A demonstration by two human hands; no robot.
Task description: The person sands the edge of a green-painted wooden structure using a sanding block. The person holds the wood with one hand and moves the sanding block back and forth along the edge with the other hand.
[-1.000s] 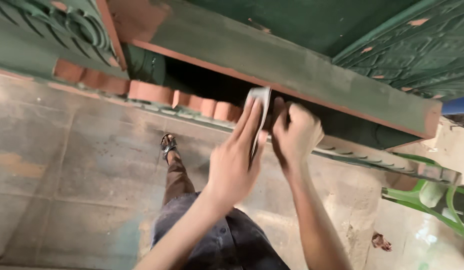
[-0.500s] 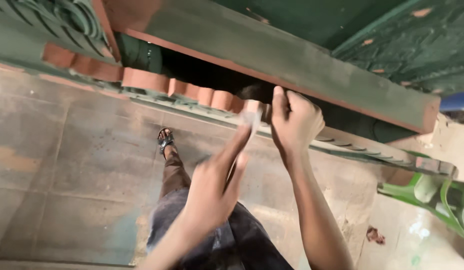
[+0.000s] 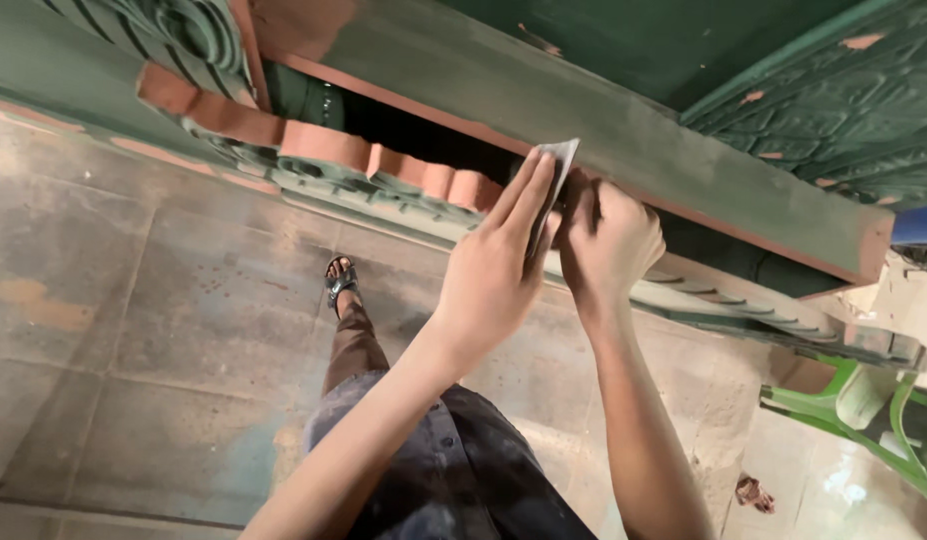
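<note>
A large piece of green-painted wooden furniture (image 3: 623,110) fills the top of the view, its paint worn back to reddish-brown wood along the edges. Below it runs a carved rail (image 3: 383,180) with a scalloped edge, the scallops bare and reddish, the carving beside them green. Under these lies a stained stone floor (image 3: 133,330), with a green plastic chair (image 3: 873,420) at the lower right. The person's leg and sandalled foot (image 3: 339,282) show on the floor.

The left hand (image 3: 488,280) presses a small sheet of grey sandpaper (image 3: 549,185), pale and slightly folded, between straight fingers and thumb, up against the furniture's lower edge. The right hand (image 3: 608,245), just beside it and touching the sheet's other side, has its fingers curled over the rail.
</note>
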